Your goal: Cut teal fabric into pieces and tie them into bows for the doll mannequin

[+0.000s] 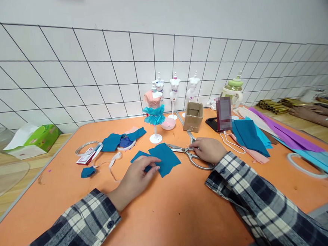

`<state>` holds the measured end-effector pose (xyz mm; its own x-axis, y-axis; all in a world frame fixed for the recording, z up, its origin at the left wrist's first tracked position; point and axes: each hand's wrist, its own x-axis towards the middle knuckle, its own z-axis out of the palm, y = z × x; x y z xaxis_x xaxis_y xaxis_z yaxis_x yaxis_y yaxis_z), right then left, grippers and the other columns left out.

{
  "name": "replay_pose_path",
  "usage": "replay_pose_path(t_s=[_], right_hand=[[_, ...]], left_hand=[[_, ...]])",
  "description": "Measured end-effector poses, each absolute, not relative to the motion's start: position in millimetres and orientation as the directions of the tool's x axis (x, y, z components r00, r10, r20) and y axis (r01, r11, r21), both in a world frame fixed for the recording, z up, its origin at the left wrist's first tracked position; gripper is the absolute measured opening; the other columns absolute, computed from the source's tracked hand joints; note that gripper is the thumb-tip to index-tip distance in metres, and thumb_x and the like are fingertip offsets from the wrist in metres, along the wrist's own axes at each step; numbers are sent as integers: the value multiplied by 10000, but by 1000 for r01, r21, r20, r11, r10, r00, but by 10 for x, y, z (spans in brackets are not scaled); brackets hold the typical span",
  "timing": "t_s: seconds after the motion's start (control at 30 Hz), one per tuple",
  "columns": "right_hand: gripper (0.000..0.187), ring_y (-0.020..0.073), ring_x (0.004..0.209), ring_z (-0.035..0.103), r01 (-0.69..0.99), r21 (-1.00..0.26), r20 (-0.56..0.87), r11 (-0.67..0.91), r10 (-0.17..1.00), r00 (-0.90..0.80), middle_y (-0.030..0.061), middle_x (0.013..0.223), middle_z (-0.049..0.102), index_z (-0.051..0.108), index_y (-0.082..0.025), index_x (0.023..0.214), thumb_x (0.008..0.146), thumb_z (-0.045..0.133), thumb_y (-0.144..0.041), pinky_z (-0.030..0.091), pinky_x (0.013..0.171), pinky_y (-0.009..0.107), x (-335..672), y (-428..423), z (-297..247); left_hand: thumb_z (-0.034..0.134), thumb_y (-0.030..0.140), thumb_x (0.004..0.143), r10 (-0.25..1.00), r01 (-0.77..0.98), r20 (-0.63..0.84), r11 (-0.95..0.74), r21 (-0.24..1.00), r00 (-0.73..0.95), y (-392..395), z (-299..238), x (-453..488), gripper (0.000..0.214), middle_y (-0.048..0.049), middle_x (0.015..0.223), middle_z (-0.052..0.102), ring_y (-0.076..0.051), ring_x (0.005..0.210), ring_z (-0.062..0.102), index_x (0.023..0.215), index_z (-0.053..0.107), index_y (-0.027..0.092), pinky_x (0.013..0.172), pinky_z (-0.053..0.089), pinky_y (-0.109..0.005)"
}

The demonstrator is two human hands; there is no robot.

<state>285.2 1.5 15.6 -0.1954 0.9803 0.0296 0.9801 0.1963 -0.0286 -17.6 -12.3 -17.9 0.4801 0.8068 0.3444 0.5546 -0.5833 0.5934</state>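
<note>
Two cut pieces of teal crepe-like paper (pixel 166 159) lie overlapping in the middle of the orange table. My left hand (pixel 136 173) rests over their left side, its index finger and thumb reaching onto the paper with a gap between them. My right hand (pixel 209 149) is closed at the handles of metal scissors (pixel 193 160), which lie with blades parted and pointing left toward the paper. Part of one handle is hidden beneath that hand. Just behind the paper stands a small dress form (pixel 154 114) wearing a pink top and a ruffled turquoise skirt.
Behind are white mini dress forms (pixel 174 88), a pink bowl (pixel 168 123), a cardboard box (pixel 193 115) and a propped phone (pixel 224 114). Tape rolls (pixel 87 147) and teal scraps (pixel 111 141) lie left. Coloured paper strips (pixel 288 133) spread right. Another person's arm (pixel 317 116) is far right.
</note>
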Motion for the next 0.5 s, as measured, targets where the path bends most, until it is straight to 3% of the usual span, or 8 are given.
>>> replay_pose_path(t_s=[0.2,0.5], right_hand=[[368,208,990,641,962,87,15,259,965,-261,44,1102,705,693,-324,1161,959,386,-310,426,739,278,2834,0,177],[286,201,950,642,965,91,-13,246,969,-246,59,1053,694,661,-269,1118,929,452,-216,401,695,274,2817,21,142]], left_hand=[[551,317,921,808,556,333,-580,596,486,-105,-189,-189,202,-10,877,655,-171,834,620,1090,645,260,747,497,-291],[547,322,920,815,559,323,-569,603,481,-111,-183,-188,201,-16,892,666,-173,835,629,1080,651,257,745,505,-295]])
